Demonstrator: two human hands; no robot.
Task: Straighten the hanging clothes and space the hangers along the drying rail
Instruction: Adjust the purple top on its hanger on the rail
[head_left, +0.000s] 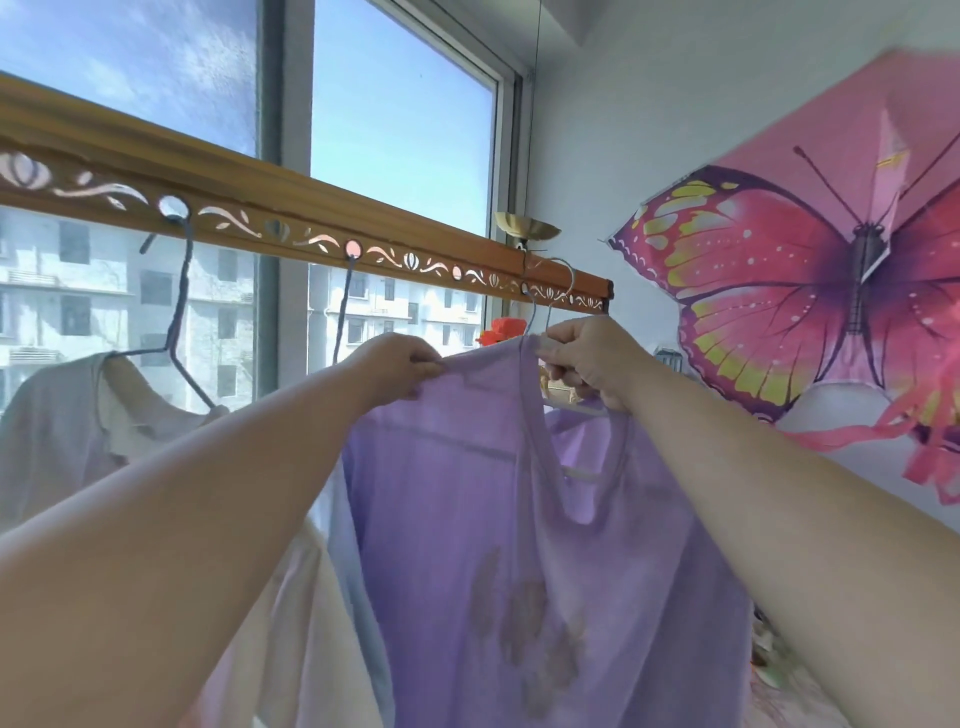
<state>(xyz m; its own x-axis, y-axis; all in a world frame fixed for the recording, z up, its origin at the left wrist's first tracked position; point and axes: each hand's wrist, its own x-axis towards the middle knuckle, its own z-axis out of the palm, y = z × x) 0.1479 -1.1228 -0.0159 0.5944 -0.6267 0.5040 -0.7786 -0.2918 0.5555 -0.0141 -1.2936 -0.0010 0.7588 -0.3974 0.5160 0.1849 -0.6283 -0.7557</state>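
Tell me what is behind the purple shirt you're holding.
Behind the purple shirt a pale blue garment shows at its left edge, and something red pokes above its shoulder. The shirt covers the rest of both.

From my remote seat I see two bare forearms with no sleeves in view, and the left hand (402, 364) and right hand (587, 358) wear no gloves, rings, watch or bracelets.
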